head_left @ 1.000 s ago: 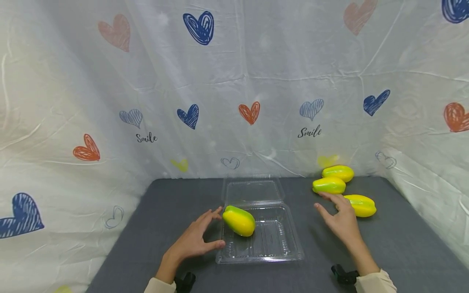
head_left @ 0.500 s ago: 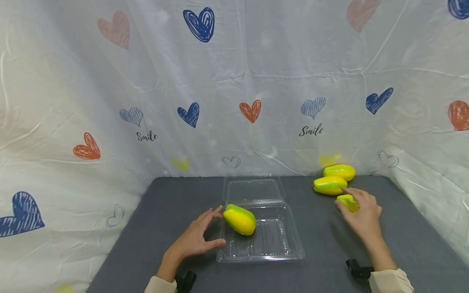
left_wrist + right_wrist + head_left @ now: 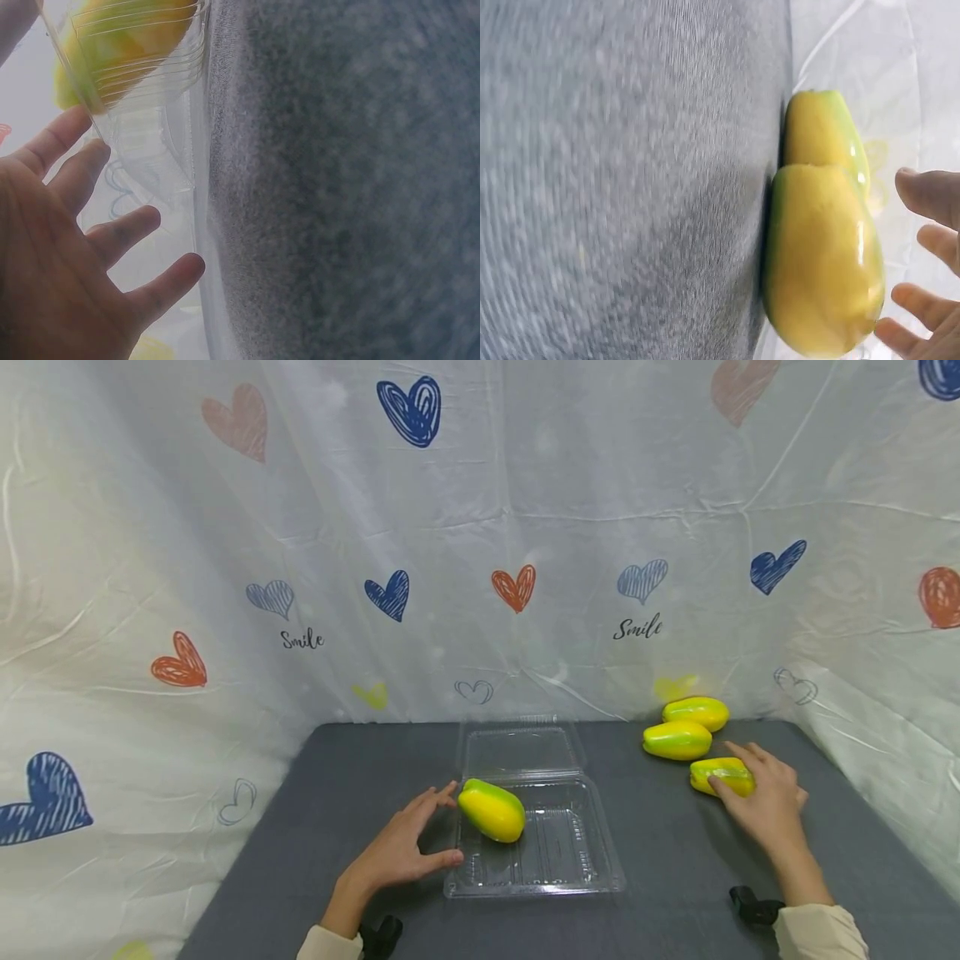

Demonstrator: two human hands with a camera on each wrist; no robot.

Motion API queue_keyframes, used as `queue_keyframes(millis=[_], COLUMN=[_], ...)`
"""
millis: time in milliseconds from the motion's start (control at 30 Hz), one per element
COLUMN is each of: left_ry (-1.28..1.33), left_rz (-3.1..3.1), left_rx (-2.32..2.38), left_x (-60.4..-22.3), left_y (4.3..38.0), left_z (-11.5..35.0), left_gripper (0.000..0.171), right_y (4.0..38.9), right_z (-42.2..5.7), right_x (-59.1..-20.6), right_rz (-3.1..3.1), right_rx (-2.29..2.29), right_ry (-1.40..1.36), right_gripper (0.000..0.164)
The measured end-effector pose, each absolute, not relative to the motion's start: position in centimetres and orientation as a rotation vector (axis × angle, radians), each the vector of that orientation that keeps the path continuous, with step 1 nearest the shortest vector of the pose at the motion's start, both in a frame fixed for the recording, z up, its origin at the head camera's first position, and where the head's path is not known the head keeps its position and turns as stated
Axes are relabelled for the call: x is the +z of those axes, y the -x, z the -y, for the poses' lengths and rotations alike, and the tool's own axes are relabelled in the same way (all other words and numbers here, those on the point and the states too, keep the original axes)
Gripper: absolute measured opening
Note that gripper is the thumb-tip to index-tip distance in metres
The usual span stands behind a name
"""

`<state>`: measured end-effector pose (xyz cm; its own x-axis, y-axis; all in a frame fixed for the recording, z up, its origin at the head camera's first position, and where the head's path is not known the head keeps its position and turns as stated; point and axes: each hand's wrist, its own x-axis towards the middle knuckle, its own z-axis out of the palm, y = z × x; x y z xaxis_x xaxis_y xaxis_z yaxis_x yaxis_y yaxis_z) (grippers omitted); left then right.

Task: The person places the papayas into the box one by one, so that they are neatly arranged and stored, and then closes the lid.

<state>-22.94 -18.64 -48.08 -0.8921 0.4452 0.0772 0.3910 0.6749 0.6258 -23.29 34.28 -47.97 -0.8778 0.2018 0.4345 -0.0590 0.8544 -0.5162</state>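
Observation:
A yellow-green papaya (image 3: 491, 811) lies in the left part of a clear plastic clamshell box (image 3: 570, 852), whose lid stands open behind. My left hand (image 3: 401, 852) is at the box's left edge, fingers spread, with fingertips near the papaya's end. In the left wrist view that hand (image 3: 67, 240) shows its palm and extended fingers beside the clear wall. On the right, my right hand (image 3: 768, 797) is over another papaya (image 3: 722, 775), thumb in front and fingers behind, covering its right end. Its fingers look loose in the right wrist view, beside the nearer papaya (image 3: 825, 262).
Two more papayas, one in front (image 3: 677, 740) and one behind (image 3: 696, 713), lie at the back right, close together. A grey cloth (image 3: 360, 777) covers the table. A white curtain (image 3: 450, 527) with printed hearts hangs along the back and sides.
My right hand has moved right over the front right papaya, uncovering its left end. The left hand and the papaya in the box have stayed in place.

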Motion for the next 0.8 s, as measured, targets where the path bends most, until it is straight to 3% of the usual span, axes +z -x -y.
queue_keyframes(millis=[433,800], left_ry=[-0.717,-0.707], left_rz=[-2.801,-2.802], left_rx=[1.030,1.020], left_x=[-48.2,-48.2], left_y=[22.9,23.0], left_z=[18.6,18.6], left_gripper=[0.062,0.062], right_y=[23.5,23.2], right_z=[-36.6,-37.0], right_x=[-48.7,-48.3], right_rz=[2.694,2.731], right_rx=[0.737,0.712], right_ry=[0.096,0.028], right_gripper=[0.078,0.063])
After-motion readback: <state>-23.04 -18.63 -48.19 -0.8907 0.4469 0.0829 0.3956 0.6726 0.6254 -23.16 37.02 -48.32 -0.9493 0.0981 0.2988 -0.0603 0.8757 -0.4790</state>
